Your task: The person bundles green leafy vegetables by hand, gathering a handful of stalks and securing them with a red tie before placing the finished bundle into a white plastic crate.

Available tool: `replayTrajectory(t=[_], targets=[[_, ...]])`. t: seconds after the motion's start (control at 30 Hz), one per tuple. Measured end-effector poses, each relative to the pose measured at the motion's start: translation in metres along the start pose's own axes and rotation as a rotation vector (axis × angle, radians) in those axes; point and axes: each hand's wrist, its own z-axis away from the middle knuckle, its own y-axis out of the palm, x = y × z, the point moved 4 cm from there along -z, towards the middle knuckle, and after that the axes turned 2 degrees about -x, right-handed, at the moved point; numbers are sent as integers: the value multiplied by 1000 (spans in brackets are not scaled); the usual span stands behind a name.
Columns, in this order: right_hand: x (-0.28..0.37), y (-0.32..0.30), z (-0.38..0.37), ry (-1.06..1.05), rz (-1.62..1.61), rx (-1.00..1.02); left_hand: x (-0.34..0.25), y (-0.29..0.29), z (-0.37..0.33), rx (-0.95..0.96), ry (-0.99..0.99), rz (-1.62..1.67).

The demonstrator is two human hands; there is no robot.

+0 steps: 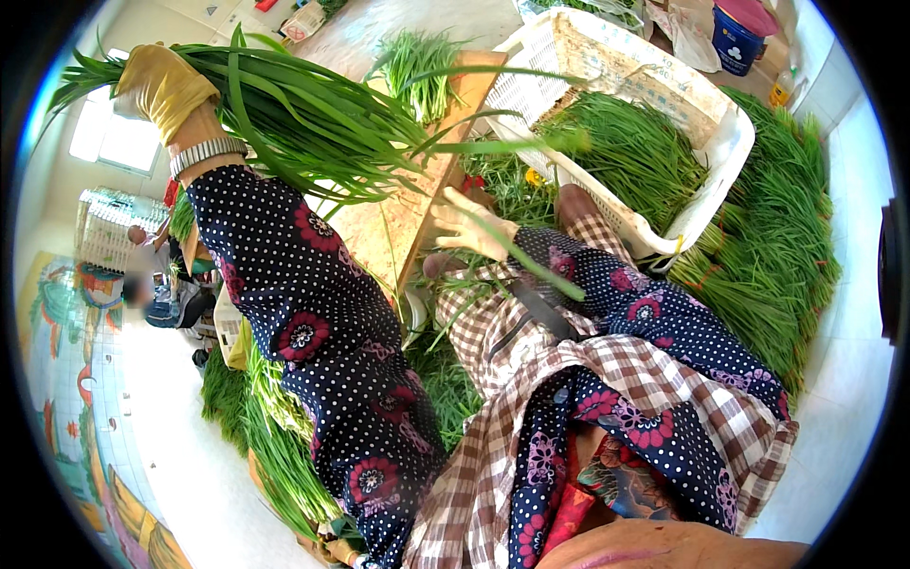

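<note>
My left hand (163,87), in a yellow glove, is raised at the upper left and closed around a thick bunch of long green garlic chives (299,114). The leaves stretch rightward from the glove over a wooden board (379,232), and a few long blades stick out beyond its right edge. My bare right hand (471,228) hovers beside that edge with its fingers spread, holding nothing; a loose blade hangs in front of its wrist. At the board's far end lies a smaller bunch of chives (417,78).
A white plastic crate (728,169) with chive bunches (630,142) stands at the right. Beside it rises a large chive pile (782,228). More chives (284,455) lie at my left. A blue bucket (739,43) stands far right. Another person (175,296) is at the far left.
</note>
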Motion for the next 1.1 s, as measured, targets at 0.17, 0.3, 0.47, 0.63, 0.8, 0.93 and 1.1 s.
replayTrajectory(t=[0.17, 0.3, 0.47, 0.63, 0.8, 0.93, 1.1], targets=[[-23, 0, -45, -151, -148, -114, -16, -9, 0, 36, -19, 117], [-4, 11, -47, 42, 132, -21, -6, 7, -12, 142, -122, 261], [-43, -45, 4, 123, 313, -344, 19, 58, 7, 33, -671, 2021], [-11, -74, 70, 392, 1196, -176, 4, 52, 19, 44, -775, 2108], [67, 1, 55, -236, 1294, -430, 50, 130, -16, -223, -142, 1041], [111, 18, 30, -360, 727, -516, -10, 51, 12, 19, -594, 1655], [105, -12, -15, -618, 227, -365, -24, 35, 12, -81, -667, 1891]])
